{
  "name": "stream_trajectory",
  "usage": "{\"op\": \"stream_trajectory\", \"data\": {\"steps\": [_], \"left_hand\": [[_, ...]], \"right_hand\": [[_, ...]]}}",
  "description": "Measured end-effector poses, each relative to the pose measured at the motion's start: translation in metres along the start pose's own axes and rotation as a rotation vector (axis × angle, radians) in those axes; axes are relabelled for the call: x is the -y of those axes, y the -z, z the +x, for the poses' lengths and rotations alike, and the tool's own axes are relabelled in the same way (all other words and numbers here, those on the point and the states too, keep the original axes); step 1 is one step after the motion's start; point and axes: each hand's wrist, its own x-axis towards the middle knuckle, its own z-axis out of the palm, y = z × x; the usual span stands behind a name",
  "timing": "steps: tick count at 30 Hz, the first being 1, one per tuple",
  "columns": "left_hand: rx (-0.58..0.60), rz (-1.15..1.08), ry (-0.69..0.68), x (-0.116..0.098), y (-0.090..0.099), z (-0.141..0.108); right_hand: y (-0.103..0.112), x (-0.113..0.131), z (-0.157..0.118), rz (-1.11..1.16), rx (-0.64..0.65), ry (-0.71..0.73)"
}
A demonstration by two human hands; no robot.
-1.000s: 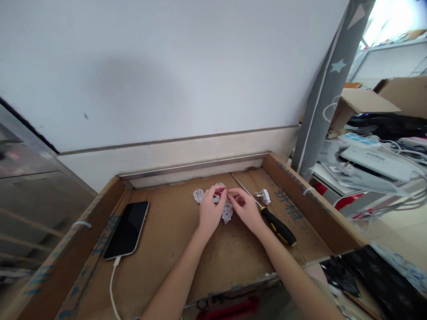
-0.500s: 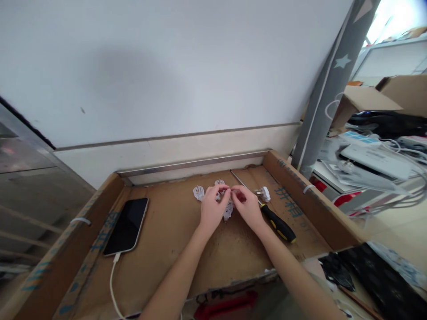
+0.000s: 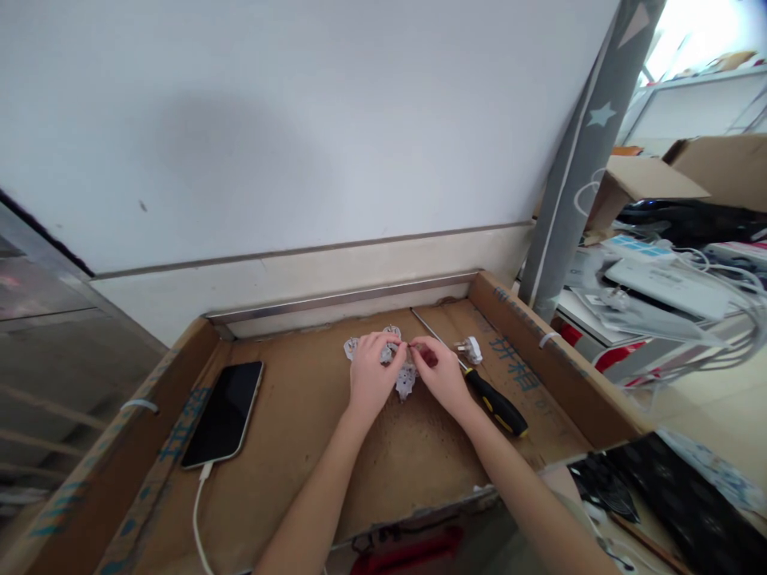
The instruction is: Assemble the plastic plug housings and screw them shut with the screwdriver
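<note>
My hands over plug parts
Left (image 3: 376, 369) and right (image 3: 436, 369) nearly met above white pieces (image 3: 406, 382); grip unclear.

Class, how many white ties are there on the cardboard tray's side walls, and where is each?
2. One tie is on the left wall, the other tie on the right wall. Any out of view cannot be counted.

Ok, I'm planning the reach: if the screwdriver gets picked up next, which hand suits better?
Probably the right hand: the black handle of the screwdriver lies just to its right, while the left hand is farther away.
</note>
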Motion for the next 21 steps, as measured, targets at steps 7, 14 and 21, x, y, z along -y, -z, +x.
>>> {"op": "stream_trajectory", "data": {"steps": [7, 14, 21], "left_hand": [[0.005, 0.04, -0.048, -0.0009, -0.0005, -0.0006], [0.04, -0.129, 0.005, -0.0013, -0.0038, -0.0005], [-0.041, 0.004, 0.025, 0.0017, -0.0002, 0.0022]], "right_hand": [[-0.0023, -0.0056, -0.0002, -0.047, -0.001, 0.044], [-0.0033, -0.0051, 0.0014, -0.043, -0.008, 0.04], [-0.0044, -0.0071, 0.0006, -0.049, -0.014, 0.043]]}}
